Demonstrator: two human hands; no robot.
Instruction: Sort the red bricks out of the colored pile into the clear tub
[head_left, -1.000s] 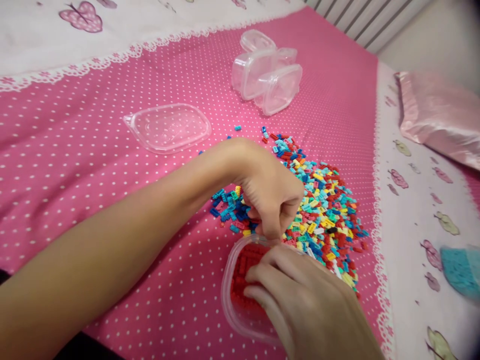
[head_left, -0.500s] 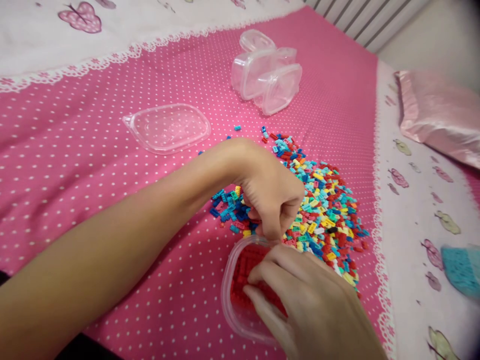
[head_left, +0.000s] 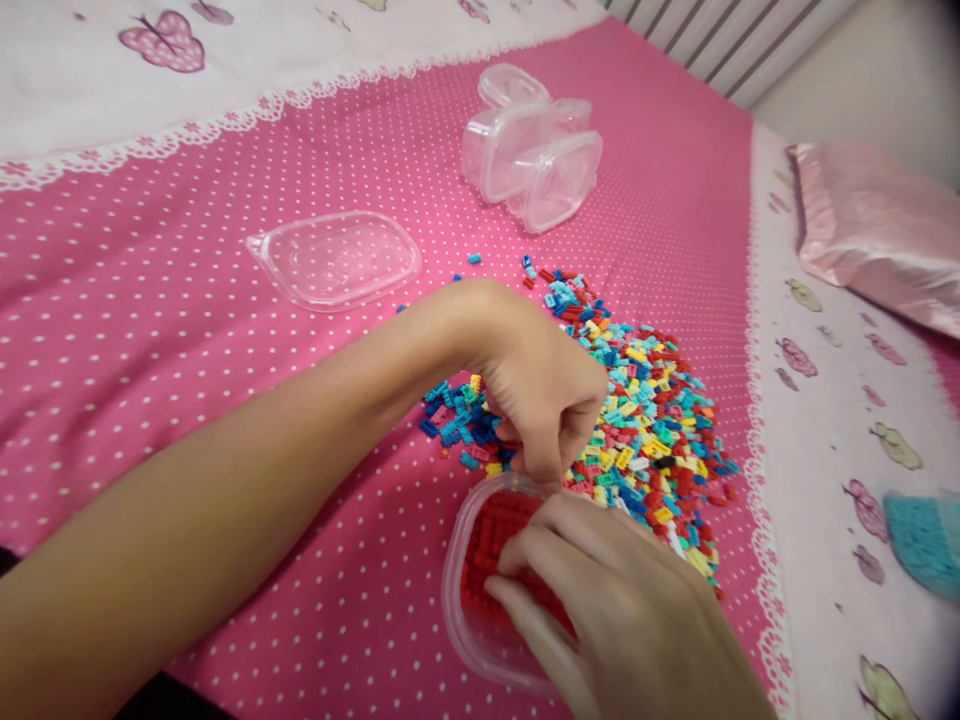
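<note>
A clear plastic container (head_left: 455, 610) stands on the pink dotted bedspread, with many small red toy bricks (head_left: 491, 535) inside. My right hand (head_left: 607, 590) reaches over its near right side, fingers bent down into the red bricks. Its thumb and fingertips are drawn close together, and whatever they pinch is hidden. At the far rim, my left hand (head_left: 544, 390) is bent sharply at the wrist, with its fingers curled and its thumb pointing down onto the container's edge. Behind and beside both hands spreads a loose pile of mixed-colour toy bricks (head_left: 637, 420).
A clear lid (head_left: 337, 262) lies flat at the upper left. Several clear containers (head_left: 517, 150) are clustered at the back. To the right are a pink satin pillow (head_left: 885, 230) and a turquoise item (head_left: 926, 540). White slats (head_left: 720, 40) border the far corner.
</note>
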